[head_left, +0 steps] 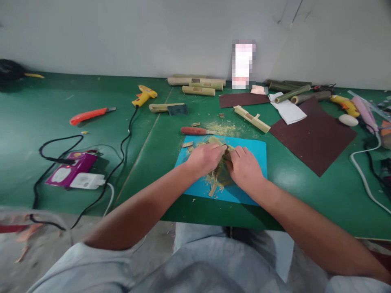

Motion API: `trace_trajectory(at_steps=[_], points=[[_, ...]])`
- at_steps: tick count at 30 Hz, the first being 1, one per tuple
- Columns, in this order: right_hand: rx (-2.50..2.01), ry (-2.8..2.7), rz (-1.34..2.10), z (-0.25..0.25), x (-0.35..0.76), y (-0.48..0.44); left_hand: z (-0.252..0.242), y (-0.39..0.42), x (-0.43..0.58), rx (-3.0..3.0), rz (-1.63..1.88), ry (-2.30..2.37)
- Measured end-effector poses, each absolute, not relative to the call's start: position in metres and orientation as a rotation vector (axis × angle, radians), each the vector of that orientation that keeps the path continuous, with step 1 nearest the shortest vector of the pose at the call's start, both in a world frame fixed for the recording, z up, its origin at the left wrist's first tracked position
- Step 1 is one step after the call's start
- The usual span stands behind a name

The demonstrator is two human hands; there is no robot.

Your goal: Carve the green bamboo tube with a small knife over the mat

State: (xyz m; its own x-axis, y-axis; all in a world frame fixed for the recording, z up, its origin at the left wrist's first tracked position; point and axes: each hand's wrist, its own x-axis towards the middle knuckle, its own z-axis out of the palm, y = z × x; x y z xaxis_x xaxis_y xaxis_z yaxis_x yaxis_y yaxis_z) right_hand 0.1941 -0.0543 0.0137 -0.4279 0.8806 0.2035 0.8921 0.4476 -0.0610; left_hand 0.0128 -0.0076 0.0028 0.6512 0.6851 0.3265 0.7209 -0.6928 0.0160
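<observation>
Orange utility knife (pixel 91 115) lay far left on the green table (pixel 30 122). My left hand (pixel 205 158) curled tight on the bamboo piece (pixel 220 174) over the blue mat (pixel 258 152); my right hand (pixel 246 167) clasped its other side, brown sandpaper (pixel 314 138) lying beyond.

You are sitting in a small craft workshop, working at a long green-covered bench (pixel 305 199) that is standing against a bare white wall (pixel 122 32). Cut bamboo lengths (pixel 198 90), a yellow glue gun (pixel 143 96), a second glue gun (pixel 345 104), an orange utility knife (pixel 90 115), a red-handled knife (pixel 195 131) and dark sandpaper sheets (pixel 314 138) are lying scattered across it, with black power cords (pixel 122 150) trailing between them. Bamboo scraps (pixel 217 179) and pale sawdust (pixel 221 129) are lying on and around the blue cutting mat (pixel 256 150), showing handwork in bamboo.
</observation>
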Motion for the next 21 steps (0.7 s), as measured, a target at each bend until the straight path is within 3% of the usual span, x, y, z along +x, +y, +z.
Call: trace_trajectory(at_steps=[9, 21], points=[[-1.499, -2.474, -0.074, 0.011, 0.195, -0.054, 0.012, -0.007, 0.023, -2.793, -0.331, -1.277], [-1.497, -2.443, -0.025, 0.01, 0.196, -0.053, 0.013, -0.007, 0.022, -2.818, -0.428, -1.287]])
